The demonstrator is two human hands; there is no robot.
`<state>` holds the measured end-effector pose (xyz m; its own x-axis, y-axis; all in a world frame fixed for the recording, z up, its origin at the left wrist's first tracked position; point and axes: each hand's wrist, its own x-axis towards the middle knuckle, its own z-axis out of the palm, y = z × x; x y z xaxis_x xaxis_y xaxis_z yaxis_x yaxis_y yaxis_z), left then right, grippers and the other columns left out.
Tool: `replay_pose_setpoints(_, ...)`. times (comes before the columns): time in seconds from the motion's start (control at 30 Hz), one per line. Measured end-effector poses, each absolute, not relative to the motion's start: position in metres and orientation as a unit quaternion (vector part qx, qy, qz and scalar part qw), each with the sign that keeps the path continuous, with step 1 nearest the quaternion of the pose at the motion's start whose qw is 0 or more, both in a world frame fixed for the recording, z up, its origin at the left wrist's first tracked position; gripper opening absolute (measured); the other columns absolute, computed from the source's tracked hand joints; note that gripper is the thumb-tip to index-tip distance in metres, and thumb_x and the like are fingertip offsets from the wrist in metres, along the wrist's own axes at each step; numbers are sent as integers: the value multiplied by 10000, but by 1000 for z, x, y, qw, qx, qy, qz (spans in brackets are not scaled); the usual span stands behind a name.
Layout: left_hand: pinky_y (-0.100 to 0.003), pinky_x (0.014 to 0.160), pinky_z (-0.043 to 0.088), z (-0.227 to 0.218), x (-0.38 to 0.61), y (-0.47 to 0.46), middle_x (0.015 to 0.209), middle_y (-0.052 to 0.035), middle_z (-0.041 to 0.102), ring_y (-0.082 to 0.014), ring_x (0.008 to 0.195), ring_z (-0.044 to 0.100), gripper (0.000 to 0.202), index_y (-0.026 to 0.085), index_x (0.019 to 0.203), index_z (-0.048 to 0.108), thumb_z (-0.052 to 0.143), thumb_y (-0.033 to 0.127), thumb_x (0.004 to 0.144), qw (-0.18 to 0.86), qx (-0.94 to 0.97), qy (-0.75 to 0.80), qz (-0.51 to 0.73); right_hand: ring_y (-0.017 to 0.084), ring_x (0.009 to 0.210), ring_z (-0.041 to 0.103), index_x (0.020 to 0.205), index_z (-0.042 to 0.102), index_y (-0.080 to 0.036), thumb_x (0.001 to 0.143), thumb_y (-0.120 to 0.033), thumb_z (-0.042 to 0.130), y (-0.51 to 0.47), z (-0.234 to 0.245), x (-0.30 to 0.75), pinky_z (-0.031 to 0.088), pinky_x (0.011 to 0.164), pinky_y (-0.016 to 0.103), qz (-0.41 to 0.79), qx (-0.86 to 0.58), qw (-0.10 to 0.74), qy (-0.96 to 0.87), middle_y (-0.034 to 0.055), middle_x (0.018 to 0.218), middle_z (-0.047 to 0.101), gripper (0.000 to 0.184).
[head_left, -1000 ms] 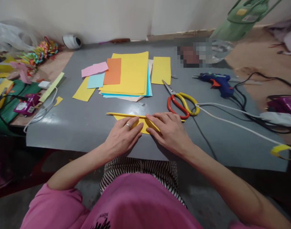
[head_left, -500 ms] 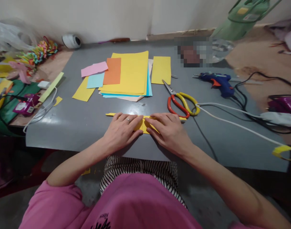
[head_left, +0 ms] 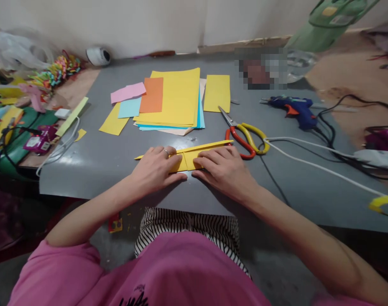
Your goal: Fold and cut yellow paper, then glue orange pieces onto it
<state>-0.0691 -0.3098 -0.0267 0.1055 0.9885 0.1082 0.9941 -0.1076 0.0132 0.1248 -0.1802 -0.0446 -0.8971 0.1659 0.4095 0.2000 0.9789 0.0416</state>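
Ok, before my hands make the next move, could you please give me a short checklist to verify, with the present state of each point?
1. Left-hand grip resting on the folded yellow paper: ok.
2. Right-hand grip resting on the same paper: ok.
3. View of that paper clear of the scissors: not ok, its right end overlaps them in this view.
4. Paper edges even along their whole length: cannot tell, the grips hide parts.
5. Glue gun apart from both grips: ok.
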Motion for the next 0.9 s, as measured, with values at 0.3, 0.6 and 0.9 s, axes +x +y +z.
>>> replay_pose_setpoints(0.3,-293,584,386,-19,-66,-296,874,-67,635,-196,733,614,354,187,1077,653,411,441,1029,24,-731,-682,-7,205,828,537,970,681,-212,1002,-166,458,-175,-41,124,348,791,359,-121,-17,186,-975,37,906,724,230)
replay_pose_setpoints(0.6,-255,605,397,-21,-80,-276,1067,-40,663,-176,909,630,217,261,999,741,539,334,969,-57,-752,-653,-70,188,753,524,877,658,-186,1011,-215,464,-167,-52,121,342,711,351,-83,-54,221,-970,44,821,708,238)
replay_pose_setpoints(0.9,-319,716,447,-36,-75,-264,960,-76,709,-174,775,589,305,175,869,707,431,222,991,96,-826,-548,-89,186,777,559,940,674,-189,998,-264,505,-169,-52,123,345,724,354,-55,-69,242,-966,57,871,718,194)
